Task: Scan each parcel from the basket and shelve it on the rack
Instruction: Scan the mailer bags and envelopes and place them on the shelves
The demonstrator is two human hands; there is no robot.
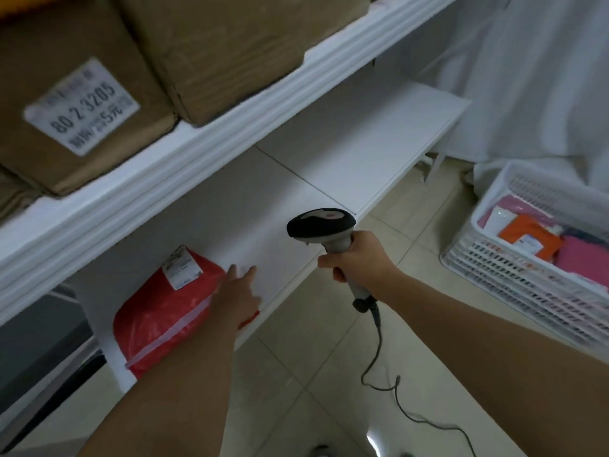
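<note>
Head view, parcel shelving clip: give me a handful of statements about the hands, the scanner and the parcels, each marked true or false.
1. The right hand grips the barcode scanner by its handle. True.
2. The red parcel is still in the basket. False: it lies on the lower rack shelf.
3. The left hand has straight fingers, at the red parcel's right edge. True.
4. The white basket is empty. False: it holds pink and orange parcels.
5. The upper shelf carries brown cardboard boxes. True.
6. The scanner is cordless. False: a dark cable runs from its handle down to the floor.
</note>
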